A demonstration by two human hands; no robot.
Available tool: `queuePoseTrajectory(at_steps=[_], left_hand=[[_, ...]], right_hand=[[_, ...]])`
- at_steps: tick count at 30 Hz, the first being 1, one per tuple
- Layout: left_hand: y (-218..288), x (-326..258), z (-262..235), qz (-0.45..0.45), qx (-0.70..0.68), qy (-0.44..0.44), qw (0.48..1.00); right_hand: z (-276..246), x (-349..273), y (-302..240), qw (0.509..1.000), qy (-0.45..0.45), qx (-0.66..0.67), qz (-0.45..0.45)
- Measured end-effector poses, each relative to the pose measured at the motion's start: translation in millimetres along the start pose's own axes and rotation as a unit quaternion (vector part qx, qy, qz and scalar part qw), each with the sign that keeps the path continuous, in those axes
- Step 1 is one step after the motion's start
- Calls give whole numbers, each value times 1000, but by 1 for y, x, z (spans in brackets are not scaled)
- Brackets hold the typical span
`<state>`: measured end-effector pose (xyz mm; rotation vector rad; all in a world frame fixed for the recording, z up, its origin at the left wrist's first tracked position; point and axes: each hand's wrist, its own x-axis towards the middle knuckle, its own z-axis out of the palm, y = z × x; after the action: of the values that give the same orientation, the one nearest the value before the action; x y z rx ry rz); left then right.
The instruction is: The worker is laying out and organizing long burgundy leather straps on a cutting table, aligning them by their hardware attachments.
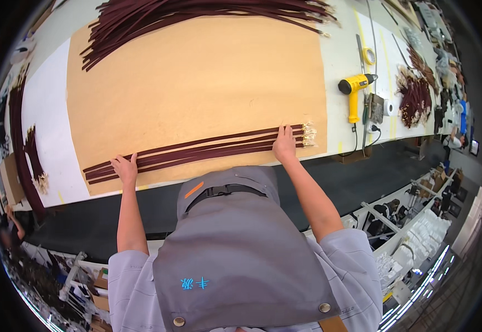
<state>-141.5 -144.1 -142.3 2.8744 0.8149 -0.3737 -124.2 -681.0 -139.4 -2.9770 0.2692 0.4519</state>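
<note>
Several long dark maroon straps (208,151) lie side by side across the near part of a tan paper sheet (197,83). Pale, wrapped-looking ends with small gold-coloured bits (309,134) show at their right tips. My left hand (125,167) rests on the straps near their left ends, thumb and fingers apart. Close to the wrapped ends, my right hand (284,145) lies over the straps with its fingers stretched forward. Neither hand lifts a strap. Parts of the straps are hidden under my fingers.
A large pile of similar straps (197,19) covers the far edge of the sheet. To the right are a yellow heat gun (354,88), a tape roll (369,56) and a strap bundle (415,97). More straps (32,152) lie at left. A dark belt (385,171) runs along the table's near side.
</note>
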Motion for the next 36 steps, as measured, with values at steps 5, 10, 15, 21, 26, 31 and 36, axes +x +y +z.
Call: queuePoseTrajectory(at_steps=[5, 10, 15, 21, 26, 31, 36], left_hand=[[14, 0, 2, -48, 24, -25, 998], [70, -8, -20, 19, -62, 3, 998], [146, 3, -32, 85, -178, -61, 978], [222, 33, 20, 93, -77, -196, 973], [236, 37, 1, 8, -28, -295, 955], [243, 38, 13, 74, -9, -272, 960], [246, 40, 0, 37, -43, -276, 959]], right_hand=[[-15, 1, -2, 998, -56, 4, 37], [-58, 48, -8, 995, -59, 83, 15], [-100, 156, -23, 992, -24, 119, -26], [-115, 286, -4, 992, 2, 112, -54], [-113, 377, -2, 994, 0, 84, -64], [-88, 455, 38, 988, 61, -27, -140], [-93, 458, 43, 986, 23, 33, -164]])
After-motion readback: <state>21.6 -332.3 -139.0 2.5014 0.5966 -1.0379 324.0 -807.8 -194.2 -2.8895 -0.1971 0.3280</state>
